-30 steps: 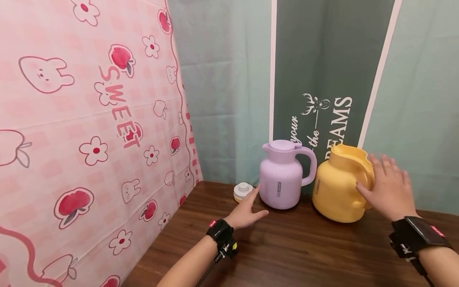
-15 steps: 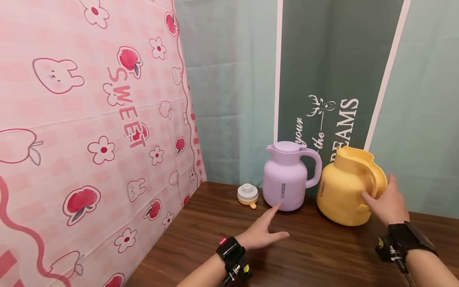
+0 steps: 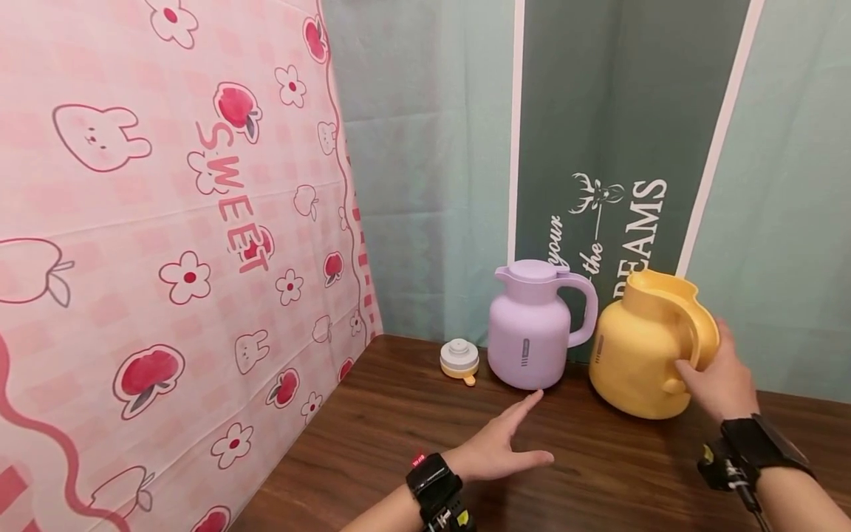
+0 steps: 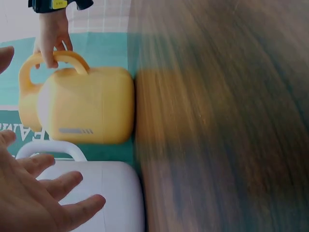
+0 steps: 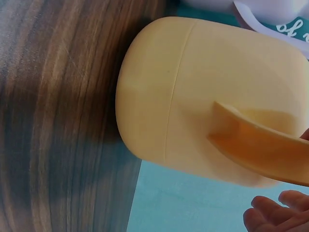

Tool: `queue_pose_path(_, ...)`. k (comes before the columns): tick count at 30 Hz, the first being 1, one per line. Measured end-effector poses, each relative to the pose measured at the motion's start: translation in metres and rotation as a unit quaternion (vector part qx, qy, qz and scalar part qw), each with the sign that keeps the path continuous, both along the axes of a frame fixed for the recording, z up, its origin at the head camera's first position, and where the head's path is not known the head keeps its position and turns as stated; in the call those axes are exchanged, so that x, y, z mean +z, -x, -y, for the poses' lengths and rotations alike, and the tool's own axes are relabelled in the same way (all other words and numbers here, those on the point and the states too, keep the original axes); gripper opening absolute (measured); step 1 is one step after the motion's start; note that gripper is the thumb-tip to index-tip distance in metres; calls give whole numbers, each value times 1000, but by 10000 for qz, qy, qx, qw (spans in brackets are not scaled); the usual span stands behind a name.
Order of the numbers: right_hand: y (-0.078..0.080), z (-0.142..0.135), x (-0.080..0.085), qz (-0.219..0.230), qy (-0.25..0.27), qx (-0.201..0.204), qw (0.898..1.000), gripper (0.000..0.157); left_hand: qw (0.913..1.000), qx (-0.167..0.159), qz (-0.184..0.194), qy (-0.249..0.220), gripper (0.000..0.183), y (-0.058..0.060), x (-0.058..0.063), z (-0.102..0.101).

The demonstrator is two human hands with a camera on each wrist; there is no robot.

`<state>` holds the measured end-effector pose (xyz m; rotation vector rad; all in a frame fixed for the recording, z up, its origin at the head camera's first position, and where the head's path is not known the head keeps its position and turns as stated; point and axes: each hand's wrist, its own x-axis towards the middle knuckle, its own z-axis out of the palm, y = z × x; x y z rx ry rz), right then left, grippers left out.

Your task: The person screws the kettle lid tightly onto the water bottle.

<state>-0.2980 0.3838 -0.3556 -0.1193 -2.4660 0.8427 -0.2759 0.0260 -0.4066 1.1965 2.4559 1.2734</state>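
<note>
We're gripping yellow jug [image 3: 631,355] by handle [image 5: 260,150] w/ R hand [image 3: 725,380], straight-fingered a sec ago, so it's being held, standing on table [image 3: 585,458] beside lilac jug [image 3: 530,336]; L hand [image 3: 495,447] is hovering spread, empty.

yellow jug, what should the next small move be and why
Probably curl the fingers of the right hand more snugly round the handle of the yellow jug: the thumb is at the handle, but in the right wrist view teal cloth shows between it and some fingers.
</note>
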Motion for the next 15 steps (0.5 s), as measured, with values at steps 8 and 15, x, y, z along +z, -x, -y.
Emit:
queue_pose_path(8, -13, 5, -1, -359, 63, 21, 9993, 89, 9989, -451, -151, -29, 76, -14, 6, 0)
queue_pose_path(15, -34, 8, -2, -350, 55, 169, 9992, 89, 9963, -825, -221, 69, 83, -25, 7, 6)
